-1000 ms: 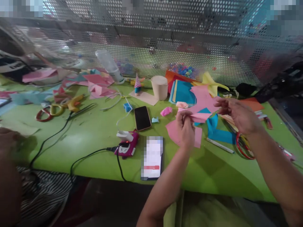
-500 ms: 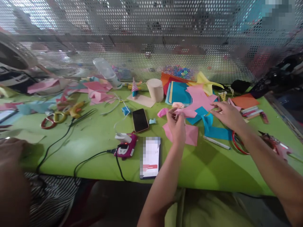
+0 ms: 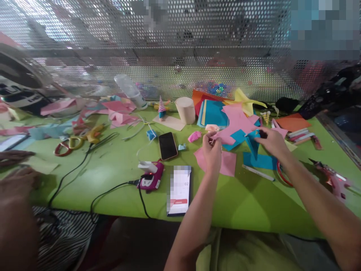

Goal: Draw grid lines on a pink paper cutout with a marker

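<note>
Pinched between the fingertips of my right hand (image 3: 272, 143) is a piece of blue paper (image 3: 254, 146), hanging down in a narrow point. A flat blue paper strip (image 3: 259, 161) lies on the table just below it. My left hand (image 3: 212, 154) has its fingers closed in front of a pink paper sheet (image 3: 236, 118); a small whitish bit shows at the fingertips, too small to name. Another pink sheet (image 3: 228, 163) lies partly under the left wrist. Left of that hand sits a small bright pink crumpled piece (image 3: 194, 136).
A phone with a lit screen (image 3: 180, 192) lies by my left forearm. Near it are a dark phone (image 3: 167, 145) and a purple power adapter (image 3: 153, 178) with cables. At right are a white pen (image 3: 258, 172) and a pink glue gun (image 3: 332, 177). Another person's hand (image 3: 19, 180) rests at far left.
My right hand has closed on a curled piece of blue paper and raised it off the flat strip. The left hand stays almost in place, fingers still closed.
</note>
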`<state>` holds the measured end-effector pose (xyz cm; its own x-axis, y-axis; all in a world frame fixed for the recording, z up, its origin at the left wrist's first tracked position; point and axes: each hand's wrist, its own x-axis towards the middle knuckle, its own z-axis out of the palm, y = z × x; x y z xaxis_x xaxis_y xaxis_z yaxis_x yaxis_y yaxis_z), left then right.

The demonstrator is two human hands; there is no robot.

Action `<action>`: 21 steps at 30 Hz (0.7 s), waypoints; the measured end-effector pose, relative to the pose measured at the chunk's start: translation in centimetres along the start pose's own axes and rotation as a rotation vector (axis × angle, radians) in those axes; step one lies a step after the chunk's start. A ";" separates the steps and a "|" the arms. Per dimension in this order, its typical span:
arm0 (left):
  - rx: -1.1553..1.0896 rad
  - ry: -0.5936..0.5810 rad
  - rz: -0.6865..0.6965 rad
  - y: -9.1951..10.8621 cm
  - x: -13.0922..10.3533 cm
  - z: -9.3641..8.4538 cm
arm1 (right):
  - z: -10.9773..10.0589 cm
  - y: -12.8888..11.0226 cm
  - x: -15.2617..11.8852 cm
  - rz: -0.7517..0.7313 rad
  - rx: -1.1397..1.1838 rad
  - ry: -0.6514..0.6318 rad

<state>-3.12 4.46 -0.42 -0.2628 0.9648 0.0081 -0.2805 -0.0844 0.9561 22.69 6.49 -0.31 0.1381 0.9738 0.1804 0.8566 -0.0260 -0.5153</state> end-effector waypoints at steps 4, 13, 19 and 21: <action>-0.037 0.049 0.010 0.3 0.0 -0.3 | -1.5 0.6 0.6 -0.052 -0.108 -0.012; -0.147 0.148 0.073 -0.2 0.9 -0.6 | 3.5 -3.8 1.1 -0.561 -0.305 -0.215; -0.147 0.111 0.076 0.0 0.6 -0.6 | 3.8 -5.2 1.1 -0.433 -0.311 -0.138; -0.153 0.106 0.072 0.3 0.4 -0.7 | 1.9 -4.8 0.3 -0.388 -0.298 -0.098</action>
<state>-3.91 4.64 -0.33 -0.3806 0.9241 0.0359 -0.3923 -0.1964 0.8986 17.69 7.37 0.64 -0.2540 0.9408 0.2244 0.9423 0.2930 -0.1618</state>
